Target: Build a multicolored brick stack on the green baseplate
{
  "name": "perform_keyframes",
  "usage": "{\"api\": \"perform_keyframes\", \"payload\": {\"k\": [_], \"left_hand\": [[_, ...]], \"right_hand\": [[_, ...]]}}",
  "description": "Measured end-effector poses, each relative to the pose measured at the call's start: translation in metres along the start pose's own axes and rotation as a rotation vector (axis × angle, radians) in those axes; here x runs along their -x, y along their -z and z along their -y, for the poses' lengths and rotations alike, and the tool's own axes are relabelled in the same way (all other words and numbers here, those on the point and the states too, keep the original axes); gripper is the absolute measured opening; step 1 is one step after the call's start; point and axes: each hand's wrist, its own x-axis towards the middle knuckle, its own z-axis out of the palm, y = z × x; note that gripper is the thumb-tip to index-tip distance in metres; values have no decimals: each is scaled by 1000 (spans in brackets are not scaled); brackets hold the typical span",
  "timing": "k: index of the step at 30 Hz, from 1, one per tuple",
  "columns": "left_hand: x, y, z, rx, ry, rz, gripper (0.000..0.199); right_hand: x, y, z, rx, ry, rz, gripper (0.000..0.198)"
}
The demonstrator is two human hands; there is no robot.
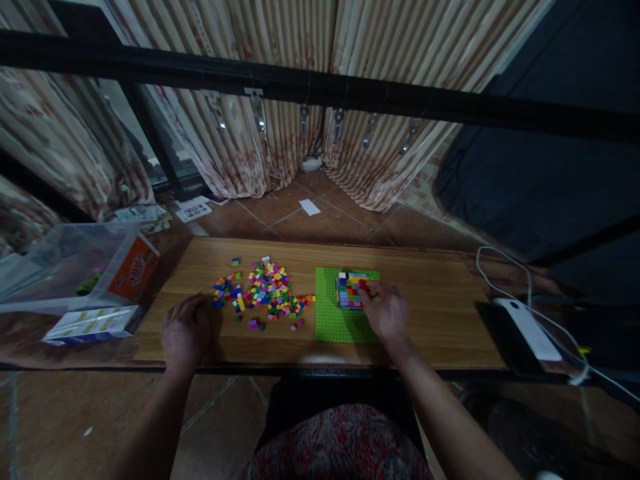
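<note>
My right hand [389,310] is closed in a pinch on a small red brick [363,285] at the right side of a multicoloured brick structure [349,293]. That low structure has white, blue, yellow and red parts, and it sits on a green baseplate [327,327]. My hand hides its right end and part of the plate. To the left, my left hand [186,332] rests on the wooden board with its fingers curled under; nothing shows in it. Between the hands lies a loose pile of small coloured bricks [270,287], with a smaller cluster [227,292] nearer my left hand.
At the far left stands a clear plastic bin [75,267] with an orange label, a white-and-blue box [93,325] before it. A white device [527,329] with cables lies at the board's [430,267] right end. A black rail [320,87] crosses in front of the curtains.
</note>
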Motion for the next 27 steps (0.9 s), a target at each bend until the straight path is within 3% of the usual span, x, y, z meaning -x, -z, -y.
{"api": "perform_keyframes", "payload": {"k": [7,13,21,27], "left_hand": [[1,-3,3,-1,2,-6,37],[1,-3,3,21,12,-12,35],[0,-2,3,33,17,1,35],[0,0,2,31,1,3,35]], "right_hand": [[0,0,-3,3,6,33,28],[-1,4,-9,-27,136,56,24],[-25,3,-6,-98,325,121,23],[-29,-4,-13,-105,350,106,22]]}}
